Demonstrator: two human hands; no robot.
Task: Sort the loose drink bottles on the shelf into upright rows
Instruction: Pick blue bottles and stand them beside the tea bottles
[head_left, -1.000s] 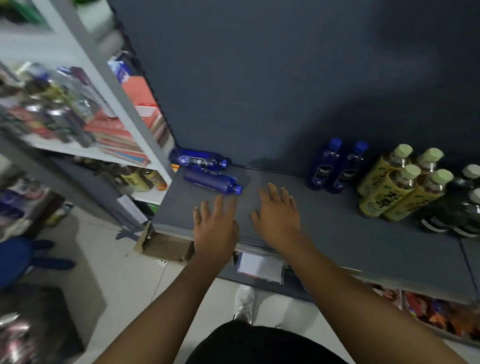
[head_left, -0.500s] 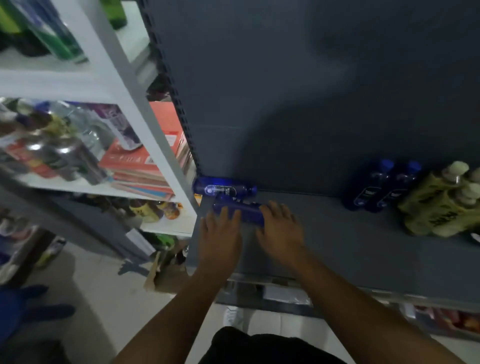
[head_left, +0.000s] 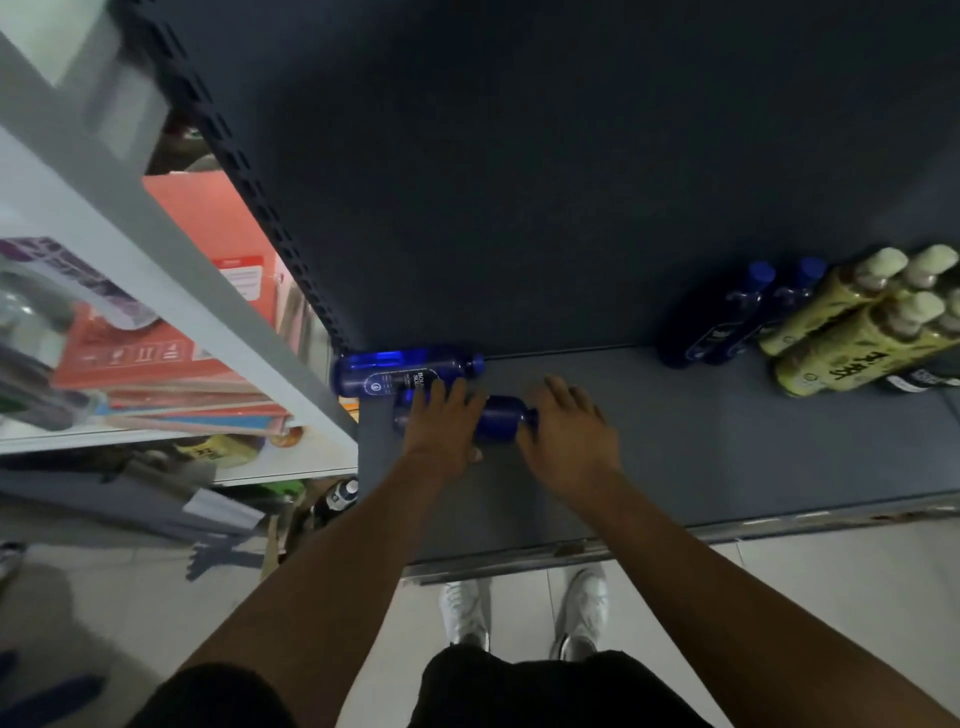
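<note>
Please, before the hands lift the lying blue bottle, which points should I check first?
1. Left hand grips nearer blue bottle: ok.
2. Right hand touches its cap end: cannot tell.
3. Nearer blue bottle upright: not ok, it lies flat.
4. Rear blue bottle upright: not ok, lying too.
5. Bare shelf left of standing blue bottles: ok.

Dark clothes — white sneakers, bare forearms

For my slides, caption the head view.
Left hand grips the nearer fallen blue bottle on the shelf; right hand at its cap end.
</note>
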